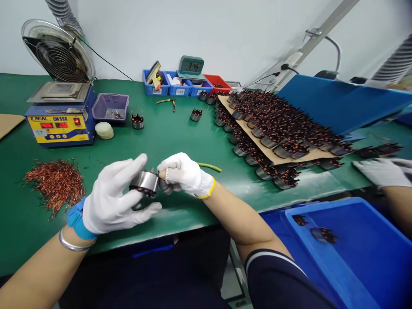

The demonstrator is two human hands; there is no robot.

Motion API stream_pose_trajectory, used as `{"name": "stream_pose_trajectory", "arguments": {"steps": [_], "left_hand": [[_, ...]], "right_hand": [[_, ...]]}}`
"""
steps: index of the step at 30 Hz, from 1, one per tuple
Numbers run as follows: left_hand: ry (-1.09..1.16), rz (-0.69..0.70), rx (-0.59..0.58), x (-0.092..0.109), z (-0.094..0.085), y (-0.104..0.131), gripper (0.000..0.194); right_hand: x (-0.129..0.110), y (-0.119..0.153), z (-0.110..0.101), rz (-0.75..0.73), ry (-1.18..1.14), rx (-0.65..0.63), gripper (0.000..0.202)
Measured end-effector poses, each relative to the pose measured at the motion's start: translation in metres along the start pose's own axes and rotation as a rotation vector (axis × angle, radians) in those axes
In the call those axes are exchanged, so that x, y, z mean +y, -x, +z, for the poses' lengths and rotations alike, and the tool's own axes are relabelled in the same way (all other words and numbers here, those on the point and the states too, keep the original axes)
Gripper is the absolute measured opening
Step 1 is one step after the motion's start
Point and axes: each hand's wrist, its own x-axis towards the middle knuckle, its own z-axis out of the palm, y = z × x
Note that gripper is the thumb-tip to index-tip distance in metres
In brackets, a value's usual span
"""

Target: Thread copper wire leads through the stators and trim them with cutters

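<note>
A metal-ringed motor stator (145, 182) with dark ends is held just above the green table (180, 137). My left hand (117, 195), in a white glove with a blue wristband, grips it from the left between thumb and fingers. At the stator's right side, my right hand (182, 174) is closed in a pinch, its bare fingertips touching the stator's edge; whatever lies between them is too small to make out. A yellow-green tube (210, 167) lies beside my right wrist. Left of my left hand is a pile of copper wire pieces (57, 182).
A solder pot unit (61, 122) and purple bin (110, 107) stand at the back left. Yellow-handled cutters (167, 101) lie before small blue bins (179, 89). Stacked stators (277, 124) fill the right. A blue tray (354, 257) holds two stators. A co-worker's gloved hand (383, 171) is far right.
</note>
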Motion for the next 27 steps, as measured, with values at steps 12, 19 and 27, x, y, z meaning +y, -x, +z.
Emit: {"name": "stream_pose_trajectory", "arguments": {"steps": [12, 19, 27], "left_hand": [[-0.542, -0.071, -0.093, -0.007, 0.006, -0.033, 0.055], [-0.823, 0.052, 0.279, -0.020, 0.013, -0.030, 0.044], [-0.818, -0.017, 0.258, -0.018, 0.016, -0.031, 0.047]], "right_hand": [[0.029, -0.019, 0.010, -0.076, 0.458, 0.056, 0.022], [0.033, -0.024, 0.006, -0.033, 0.259, 0.151, 0.027], [0.017, -0.021, -0.006, -0.559, 1.466, 0.121, 0.026]]}}
